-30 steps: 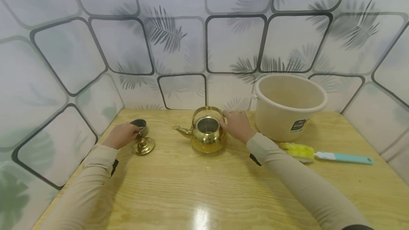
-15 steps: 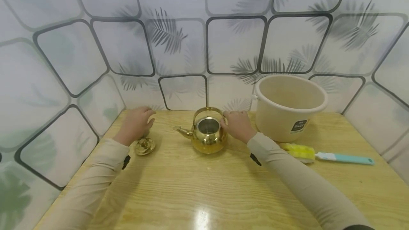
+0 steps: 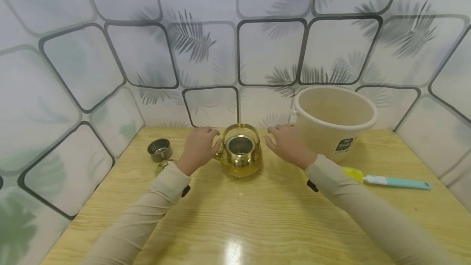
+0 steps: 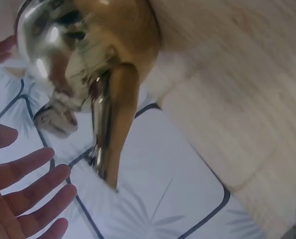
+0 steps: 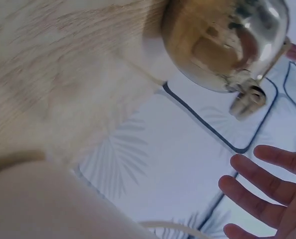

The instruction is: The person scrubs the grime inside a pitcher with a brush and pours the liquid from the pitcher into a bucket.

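Observation:
A shiny gold kettle (image 3: pixel 241 162) without its lid stands upright mid-table, its handle raised over the round opening. To its left, my left hand (image 3: pixel 198 146) hovers by the spout, which it mostly hides in the head view; the left wrist view shows the spout (image 4: pixel 108 129) apart from spread fingers (image 4: pixel 38 191). On the kettle's other side is my right hand (image 3: pixel 288 142), apart from it, its fingers (image 5: pixel 257 179) loosely spread. Left of my left hand sits a perforated metal strainer (image 3: pixel 160 150). The gold lid (image 3: pixel 162 167) lies nearby, largely covered by my left wrist and sleeve.
A cream bucket (image 3: pixel 324 140) stands at the back right, close behind my right hand. In front of it lies a brush with a yellow sponge head (image 3: pixel 353 174) and a turquoise handle (image 3: pixel 404 183). Patterned walls (image 3: pixel 272 52) border the wooden table (image 3: pixel 235 216) at back and sides.
My left hand has let go of the strainer and moved right to the kettle's spout side. My right hand has come off the kettle's handle, slightly rightward. The kettle stays put.

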The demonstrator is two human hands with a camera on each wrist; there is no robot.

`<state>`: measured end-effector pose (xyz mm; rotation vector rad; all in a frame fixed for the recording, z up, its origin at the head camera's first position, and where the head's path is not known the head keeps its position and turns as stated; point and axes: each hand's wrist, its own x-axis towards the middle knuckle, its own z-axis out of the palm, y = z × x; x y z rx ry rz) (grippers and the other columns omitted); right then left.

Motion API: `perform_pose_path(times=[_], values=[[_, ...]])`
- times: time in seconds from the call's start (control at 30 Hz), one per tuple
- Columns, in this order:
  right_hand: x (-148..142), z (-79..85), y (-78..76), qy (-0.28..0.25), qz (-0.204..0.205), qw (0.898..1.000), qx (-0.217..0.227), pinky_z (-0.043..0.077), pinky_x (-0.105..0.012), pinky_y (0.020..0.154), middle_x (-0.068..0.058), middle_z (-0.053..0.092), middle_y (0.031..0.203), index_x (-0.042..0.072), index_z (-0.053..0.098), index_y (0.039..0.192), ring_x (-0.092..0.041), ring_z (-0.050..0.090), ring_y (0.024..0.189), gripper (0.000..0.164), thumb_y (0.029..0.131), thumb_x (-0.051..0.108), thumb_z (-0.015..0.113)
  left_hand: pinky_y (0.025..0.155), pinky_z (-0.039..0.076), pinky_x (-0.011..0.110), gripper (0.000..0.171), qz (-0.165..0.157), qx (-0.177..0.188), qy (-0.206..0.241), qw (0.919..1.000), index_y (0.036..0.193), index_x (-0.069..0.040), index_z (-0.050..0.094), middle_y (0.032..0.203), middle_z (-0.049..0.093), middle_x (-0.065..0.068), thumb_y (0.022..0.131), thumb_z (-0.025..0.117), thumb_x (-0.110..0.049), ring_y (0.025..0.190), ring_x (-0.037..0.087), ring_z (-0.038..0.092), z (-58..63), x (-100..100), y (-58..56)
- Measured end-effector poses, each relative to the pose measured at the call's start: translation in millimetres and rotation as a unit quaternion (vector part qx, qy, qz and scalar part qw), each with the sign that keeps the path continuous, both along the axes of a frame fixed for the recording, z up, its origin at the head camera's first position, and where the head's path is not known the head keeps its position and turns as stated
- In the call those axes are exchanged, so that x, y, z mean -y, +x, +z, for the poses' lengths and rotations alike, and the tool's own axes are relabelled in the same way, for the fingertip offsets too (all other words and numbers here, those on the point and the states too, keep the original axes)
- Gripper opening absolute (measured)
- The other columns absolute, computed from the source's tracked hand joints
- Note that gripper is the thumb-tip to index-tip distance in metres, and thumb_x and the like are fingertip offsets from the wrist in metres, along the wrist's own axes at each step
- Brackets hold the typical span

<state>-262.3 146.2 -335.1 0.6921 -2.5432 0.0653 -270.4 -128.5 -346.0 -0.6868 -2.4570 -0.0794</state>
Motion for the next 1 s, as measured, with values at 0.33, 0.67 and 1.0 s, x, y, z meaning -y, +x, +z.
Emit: perform_pose_path(times=[0.33,0.67,1.0], values=[[-72.2,5.2,54.4,0.023,0.034,0.998,-0.052,0.043,-0.043,0.063,-0.003,0.059,0.068,0.011,0.06,0.082,-0.023,0.056,0.063,0.009,0.082,0.02,0.062,0.079,0.051,0.042,0.026,0.019,0.035,-0.014,0.9991,0.093,-0.008,0.065,0.085,0.068,0.008,0.091,0.058,-0.033,0.079,0.025,0.064,-26.1,-10.5,-3.0],[-160.3,-19.9,78.6,0.095,-0.014,0.995,0.025,0.048,-0.045,0.058,0.0,0.06,0.068,0.009,0.064,0.087,-0.017,0.058,0.057,0.017,0.076,0.02,0.069,0.079,0.05,0.043,0.021,0.039,0.051,0.014,0.9978,0.087,-0.01,0.065,0.073,0.067,0.005,0.091,0.058,-0.03,0.071,0.024,0.063,-32.4,-15.9,-6.9],[-224.3,-41.9,77.7,0.122,-0.06,0.98,0.145,0.046,-0.036,0.049,-0.006,0.064,0.075,0.004,0.065,0.094,-0.017,0.058,0.057,0.027,0.079,0.025,0.071,0.077,0.05,0.043,0.024,0.049,0.058,0.026,0.9968,0.079,-0.007,0.06,0.066,0.062,0.007,0.093,0.053,-0.026,0.065,0.025,0.06,-29.3,-23.6,-13.0]])
